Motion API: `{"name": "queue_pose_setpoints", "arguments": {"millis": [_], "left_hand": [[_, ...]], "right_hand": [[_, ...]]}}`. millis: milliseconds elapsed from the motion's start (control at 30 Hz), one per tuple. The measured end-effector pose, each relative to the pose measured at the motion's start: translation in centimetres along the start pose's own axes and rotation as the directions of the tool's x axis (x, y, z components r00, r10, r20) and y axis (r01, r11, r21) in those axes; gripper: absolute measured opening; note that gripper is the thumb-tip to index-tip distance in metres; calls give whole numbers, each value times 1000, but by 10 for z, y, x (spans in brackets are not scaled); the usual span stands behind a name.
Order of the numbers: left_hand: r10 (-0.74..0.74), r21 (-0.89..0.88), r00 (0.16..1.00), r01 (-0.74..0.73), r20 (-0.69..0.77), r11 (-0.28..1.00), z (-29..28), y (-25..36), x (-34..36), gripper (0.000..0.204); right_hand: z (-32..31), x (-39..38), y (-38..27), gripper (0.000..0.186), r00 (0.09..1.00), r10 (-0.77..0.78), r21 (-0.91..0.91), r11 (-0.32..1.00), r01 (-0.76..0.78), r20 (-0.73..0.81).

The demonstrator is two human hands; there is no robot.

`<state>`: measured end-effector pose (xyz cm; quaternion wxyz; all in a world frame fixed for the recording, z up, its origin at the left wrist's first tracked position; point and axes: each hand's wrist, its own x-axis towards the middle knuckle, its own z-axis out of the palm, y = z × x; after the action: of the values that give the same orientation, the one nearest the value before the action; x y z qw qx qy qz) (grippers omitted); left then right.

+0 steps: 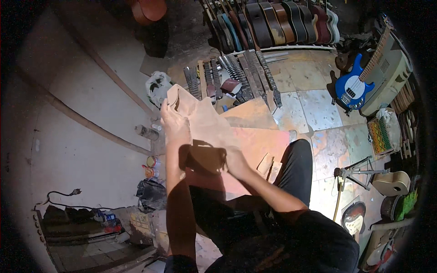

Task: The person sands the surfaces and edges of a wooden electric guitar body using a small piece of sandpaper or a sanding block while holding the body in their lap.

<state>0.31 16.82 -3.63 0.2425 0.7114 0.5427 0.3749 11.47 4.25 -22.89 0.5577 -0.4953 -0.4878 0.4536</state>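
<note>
An unfinished pale wooden guitar body (211, 120) is held over my lap, tilted, with a curved cutaway at its far left end. My left hand (175, 125) grips its left edge, fingers wrapped over the far side. At the near right edge, my right hand (236, 164) is closed against the wood; its fingertips are partly hidden, so I cannot see whether anything else is in them. A dark shadow falls across the near part of the body. Beneath it lies a pinkish board (261, 143).
Small wooden pieces (270, 167) lie by my right knee. Beyond are guitar necks (248, 75) and a row of guitar bodies (277, 22). A blue electric bass (355, 86) leans at right, near a metal stand (355, 173). Cans (152, 161) and a black bag (151, 193) sit left.
</note>
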Motion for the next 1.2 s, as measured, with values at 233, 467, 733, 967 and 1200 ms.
{"name": "queue_pose_setpoints", "arguments": {"millis": [233, 467, 733, 967, 1200], "left_hand": [[48, -5, 993, -48, 103, 999, -18, -26, 1, 81], [174, -62, 984, -171, 30, 983, -25, -56, 4, 88], [-18, -959, 966, 258, 258, 119, 4, -34, 5, 90], [-53, -949, 970, 243, 237, 199, 25, -3, -7, 81], [72, -924, 955, 257, 288, 284, 28, 6, -20, 94]], "right_hand": [[-12, 15, 39, 49, 962, 204, -13, 978, -210, -181], [15, 22, 15, 40, 907, 391, 236, 907, -349, -159], [-1, 47, -87, 47, 991, -95, -349, 929, 121, 90], [8, 2, -127, 62, 962, -269, -313, 912, 267, 38], [-22, 17, -150, 63, 908, -411, -375, 833, 408, 76]]}}
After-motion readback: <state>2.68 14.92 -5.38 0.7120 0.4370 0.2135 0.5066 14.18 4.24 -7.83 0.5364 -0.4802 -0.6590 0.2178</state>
